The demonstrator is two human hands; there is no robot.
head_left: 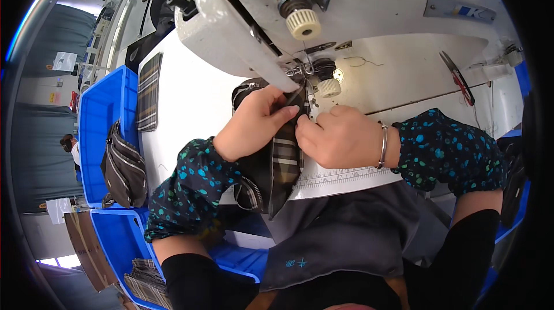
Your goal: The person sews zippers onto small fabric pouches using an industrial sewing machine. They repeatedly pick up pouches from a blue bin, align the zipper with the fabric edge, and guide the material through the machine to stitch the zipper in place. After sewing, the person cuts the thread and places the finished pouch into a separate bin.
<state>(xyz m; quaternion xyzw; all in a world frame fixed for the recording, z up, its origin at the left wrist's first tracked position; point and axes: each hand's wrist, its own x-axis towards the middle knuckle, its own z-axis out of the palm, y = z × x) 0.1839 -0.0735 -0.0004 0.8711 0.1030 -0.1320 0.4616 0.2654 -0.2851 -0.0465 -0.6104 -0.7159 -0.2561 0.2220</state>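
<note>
A dark bag (258,167) with zippers and a plaid lining (285,157) lies under the head of a white sewing machine (222,33). My left hand (257,120) pinches the bag's fabric between thumb and fingers, just in front of the presser foot (301,70). Close by on the right, my right hand (340,137) has its fingers closed at the edge of the plaid strip. The fingertips partly hide the fabric there. One open zipper (252,191) curves along the bag's near left side.
Thread snips (457,79) lie on the table at right. A plaid piece (149,93) rests at the table's left edge. Beyond it, a dark zippered bag (124,165) hangs at a blue bin (98,105). Plaid pieces (147,282) fill part of a lower blue bin (108,235).
</note>
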